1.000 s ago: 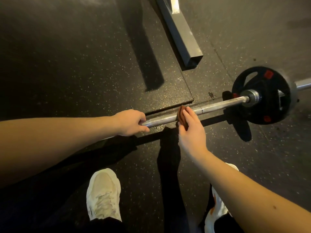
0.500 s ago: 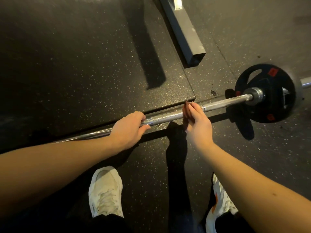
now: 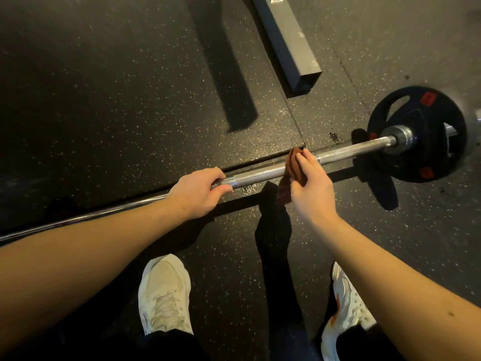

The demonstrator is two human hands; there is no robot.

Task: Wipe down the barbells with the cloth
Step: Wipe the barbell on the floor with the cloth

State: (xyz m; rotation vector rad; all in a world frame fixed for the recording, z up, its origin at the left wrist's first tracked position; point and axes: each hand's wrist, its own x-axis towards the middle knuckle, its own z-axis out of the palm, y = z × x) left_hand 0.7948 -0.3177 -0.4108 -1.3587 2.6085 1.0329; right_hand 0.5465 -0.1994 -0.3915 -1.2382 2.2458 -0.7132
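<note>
The bar (image 3: 260,174) enters at the left edge, its end cut off there, and runs up and to the right above the speckled black floor (image 3: 104,100). Its dim left stretch is partly hidden behind the bare left forearm. The left hand (image 3: 197,194) reaches across from the lower left, knuckles up. Its fingers are curled over the top of the bar and its thumb closes from the near side, a full grip on the steel. Just to its right there is a short bare length of knurled bar, then the one cloth (image 3: 292,165), rust-brown, folded over the bar with a tail hanging below. The right hand (image 3: 309,188) comes from the lower right and holds the cloth against the bar. Its fingers lie over the fabric and its thumb is out of sight, so how far the hand closes underneath cannot be told. Farther right the bar meets a steel collar (image 3: 398,136) and one black plate (image 3: 416,136) with red labels. The sleeve beyond it is cut off by the right edge. One grey beam (image 3: 289,45) lies on the floor above, its far end out of frame. Two pale shoes show below, the left shoe (image 3: 164,295) and the right shoe (image 3: 346,308), which is partly hidden by the right forearm.
</note>
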